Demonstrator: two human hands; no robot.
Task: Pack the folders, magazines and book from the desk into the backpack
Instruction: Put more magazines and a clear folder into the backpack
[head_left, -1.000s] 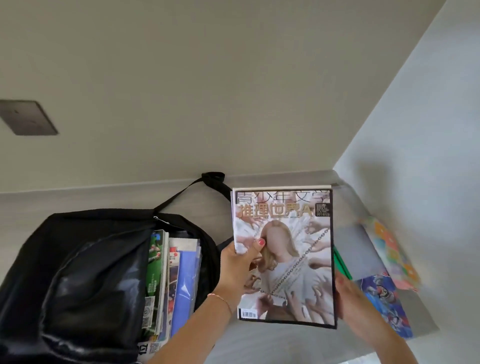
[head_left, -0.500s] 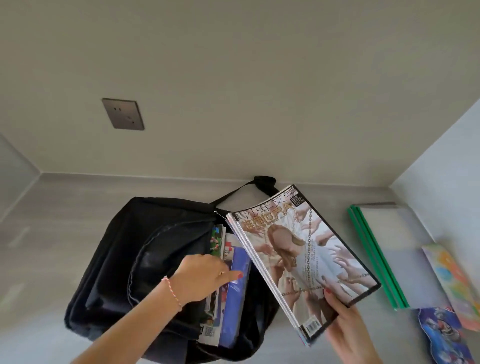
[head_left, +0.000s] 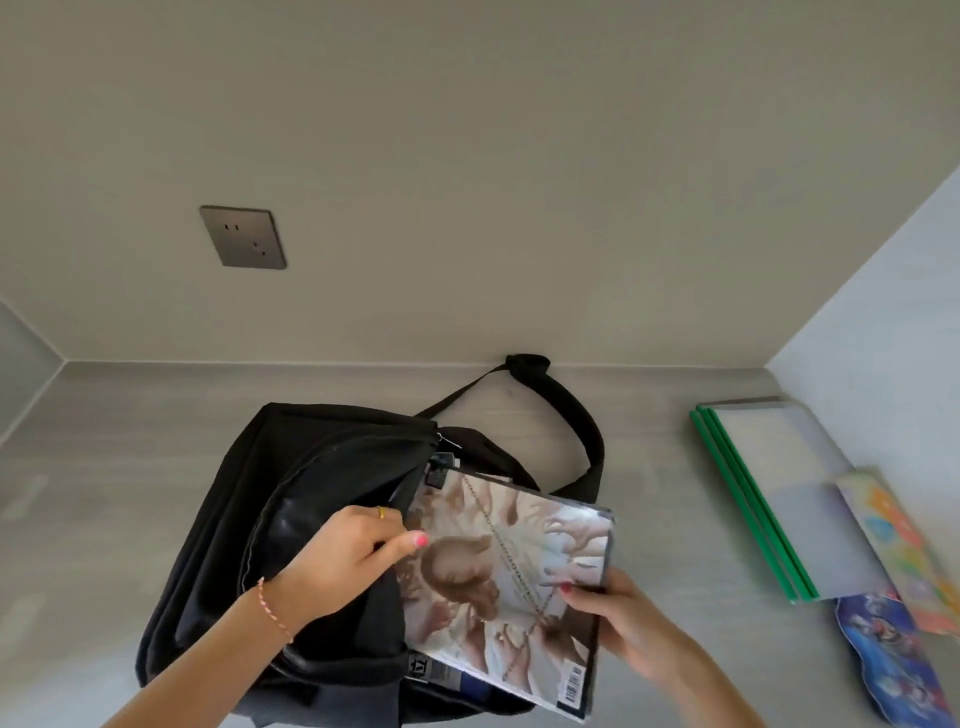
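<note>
A black backpack (head_left: 291, 493) lies open on the grey desk (head_left: 130, 426). A glossy magazine (head_left: 524, 561) with a pale cover slants into its opening, over other magazines whose edges (head_left: 441, 675) show below. My right hand (head_left: 628, 623) grips the magazine's lower right edge. My left hand (head_left: 343, 556) holds the backpack's flap at the opening, thumb touching the magazine's left edge. Green-spined clear folders (head_left: 774, 488) lie on the desk at the right.
A colourful flat item (head_left: 904, 545) and a blue patterned one (head_left: 883, 654) lie beside the folders near the right wall. The backpack strap (head_left: 566, 410) loops toward the back wall. A wall socket (head_left: 243, 237) is above left.
The magazine has tilted down and moved left into the backpack's opening, now covering the items inside. My left hand shifted to the flap edge against the magazine.
</note>
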